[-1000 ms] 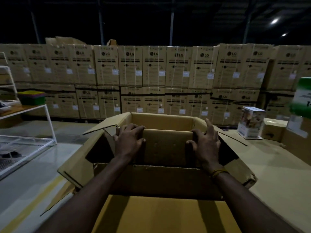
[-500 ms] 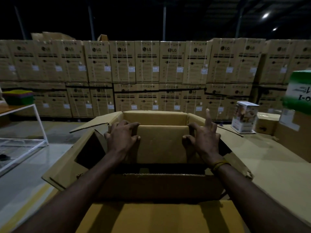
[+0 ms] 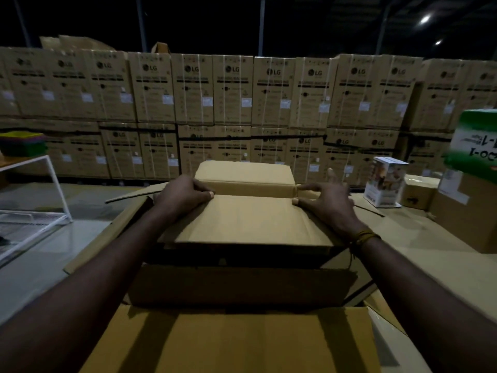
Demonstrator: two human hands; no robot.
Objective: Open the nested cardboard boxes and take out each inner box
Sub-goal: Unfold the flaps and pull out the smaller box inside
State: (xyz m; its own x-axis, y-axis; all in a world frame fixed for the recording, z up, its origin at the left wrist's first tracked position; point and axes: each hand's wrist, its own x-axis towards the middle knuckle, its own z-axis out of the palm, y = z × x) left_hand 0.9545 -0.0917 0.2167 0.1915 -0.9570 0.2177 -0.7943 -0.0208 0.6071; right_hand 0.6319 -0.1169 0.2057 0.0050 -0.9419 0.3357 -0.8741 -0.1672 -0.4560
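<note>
A plain inner cardboard box point(image 3: 247, 219) is raised partway out of the large open outer box point(image 3: 236, 286), whose flaps spread to the sides and toward me. My left hand point(image 3: 183, 196) grips the inner box at its upper left edge, thumb on the near face. At the upper right edge my right hand point(image 3: 326, 200) holds it between thumb and fingers. The inner box's bottom is hidden inside the outer box.
A wall of stacked LG cartons point(image 3: 242, 109) runs across the back. A small printed white box point(image 3: 384, 181), a small brown carton point(image 3: 418, 192) and a green-and-white box point(image 3: 473, 146) stand at the right. A white wire rack point(image 3: 35, 211) is at the left.
The inner box has risen out of the outer box, its top now well above the rim. Both hands moved up with it.
</note>
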